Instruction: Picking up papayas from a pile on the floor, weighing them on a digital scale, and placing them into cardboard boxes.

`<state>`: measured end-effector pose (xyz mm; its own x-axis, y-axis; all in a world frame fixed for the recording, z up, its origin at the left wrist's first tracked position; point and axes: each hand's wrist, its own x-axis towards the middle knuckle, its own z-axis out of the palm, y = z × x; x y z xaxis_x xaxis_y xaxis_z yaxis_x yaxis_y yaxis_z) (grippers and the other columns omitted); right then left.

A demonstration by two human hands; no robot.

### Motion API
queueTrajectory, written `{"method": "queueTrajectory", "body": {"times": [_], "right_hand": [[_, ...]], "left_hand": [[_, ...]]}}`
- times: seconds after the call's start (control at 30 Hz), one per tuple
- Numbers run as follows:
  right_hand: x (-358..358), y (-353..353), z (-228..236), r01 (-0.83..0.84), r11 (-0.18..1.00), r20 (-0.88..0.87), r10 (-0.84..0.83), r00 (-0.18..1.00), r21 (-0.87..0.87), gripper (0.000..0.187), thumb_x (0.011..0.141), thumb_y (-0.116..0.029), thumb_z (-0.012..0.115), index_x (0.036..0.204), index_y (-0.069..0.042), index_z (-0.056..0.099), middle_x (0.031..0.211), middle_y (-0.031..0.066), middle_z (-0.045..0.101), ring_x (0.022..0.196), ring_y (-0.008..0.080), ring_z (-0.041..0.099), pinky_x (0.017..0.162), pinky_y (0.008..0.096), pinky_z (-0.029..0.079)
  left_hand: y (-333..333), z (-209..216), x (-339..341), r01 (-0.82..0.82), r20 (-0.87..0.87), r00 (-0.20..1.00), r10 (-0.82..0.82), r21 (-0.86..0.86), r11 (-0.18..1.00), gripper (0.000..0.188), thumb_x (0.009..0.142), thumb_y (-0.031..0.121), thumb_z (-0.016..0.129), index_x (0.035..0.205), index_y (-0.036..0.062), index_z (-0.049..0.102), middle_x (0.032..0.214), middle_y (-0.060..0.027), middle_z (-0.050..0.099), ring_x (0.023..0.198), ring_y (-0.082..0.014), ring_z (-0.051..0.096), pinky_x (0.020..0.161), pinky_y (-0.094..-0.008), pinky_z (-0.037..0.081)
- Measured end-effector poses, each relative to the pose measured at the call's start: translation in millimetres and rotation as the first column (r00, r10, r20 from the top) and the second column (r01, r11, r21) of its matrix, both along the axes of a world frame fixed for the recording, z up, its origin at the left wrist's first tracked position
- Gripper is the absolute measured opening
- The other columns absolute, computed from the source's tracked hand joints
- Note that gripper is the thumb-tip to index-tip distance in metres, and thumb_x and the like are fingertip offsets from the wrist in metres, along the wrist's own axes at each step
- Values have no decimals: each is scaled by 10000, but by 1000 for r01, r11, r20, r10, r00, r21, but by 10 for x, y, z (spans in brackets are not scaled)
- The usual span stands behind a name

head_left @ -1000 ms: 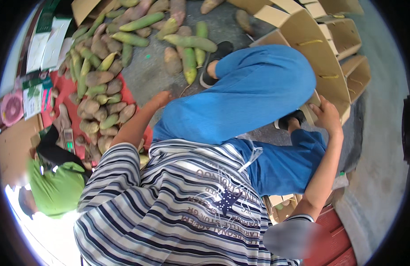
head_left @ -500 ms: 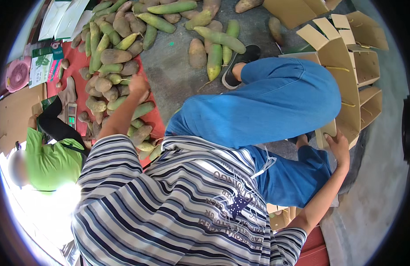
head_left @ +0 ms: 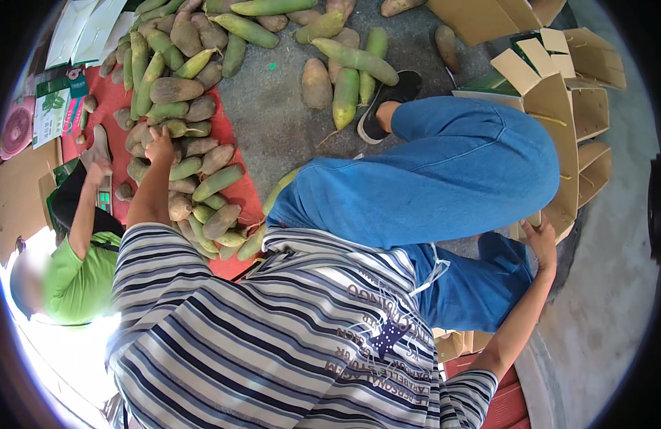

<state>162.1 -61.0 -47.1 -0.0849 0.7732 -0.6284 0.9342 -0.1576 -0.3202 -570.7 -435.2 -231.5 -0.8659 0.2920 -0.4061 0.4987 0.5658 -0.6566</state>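
Moved farther left over the piled roots [head_left: 176, 90] since half a second ago with the left hand [head_left: 159, 148], now at a green root [head_left: 178, 129] among them on the red mat [head_left: 249, 200]; cannot tell whether gripping it. Holding a cardboard box [head_left: 561, 150] narrowly by its edge with the right hand [head_left: 542, 243].

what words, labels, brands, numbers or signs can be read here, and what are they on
Striped shirt: dark lettering around a star, wording not copied here.
Scale: lit green display, too small to read.
Green-and-white package: any print beside the leaf picture is too small to read.
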Motion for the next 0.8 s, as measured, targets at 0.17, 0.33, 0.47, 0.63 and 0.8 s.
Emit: {"method": "queueTrajectory", "body": {"times": [0.17,0.33,0.47,0.63,0.8], "right_hand": [[188,3,-96,-36,999,26,36,999,-1,384,794,-159,645,1131,3,558,920,124,646,811,185,623,687,320,510],[56,20,-32,-28,1000,46,28,999,-6,377,787,-174,652,1104,14,568,905,136,651,806,191,629,703,324,494],[-39,29,23,-167,984,122,159,980,59,372,787,-175,651,1097,15,572,875,142,651,769,207,636,681,321,505],[-139,44,112,-125,992,116,122,986,16,378,779,-172,652,1104,5,574,881,148,653,762,219,640,674,322,508],[67,40,-21,-205,977,78,200,977,60,396,767,-165,652,1120,-6,567,899,150,655,802,232,641,699,327,502]], "left_hand": [[-69,-132,-262,263,-16,965,-263,2,965,201,880,223,451,1049,169,545,1104,-96,497,842,-312,637,697,-407,515],[32,-154,-308,266,97,960,-262,-31,963,216,885,208,434,1021,152,592,1079,-108,550,881,-268,638,692,-388,516],[339,-65,-18,359,271,917,-294,-234,904,214,835,129,517,1027,90,604,1117,-129,557,925,-269,626,729,-384,510],[1071,83,503,218,364,894,-261,156,963,274,785,223,584,992,47,617,1103,-176,569,957,-330,596,757,-398,494],[1961,-164,1080,-58,357,839,-411,809,585,415,801,300,589,1111,29,533,1066,-213,544,964,-367,543,842,-404,443]]}}
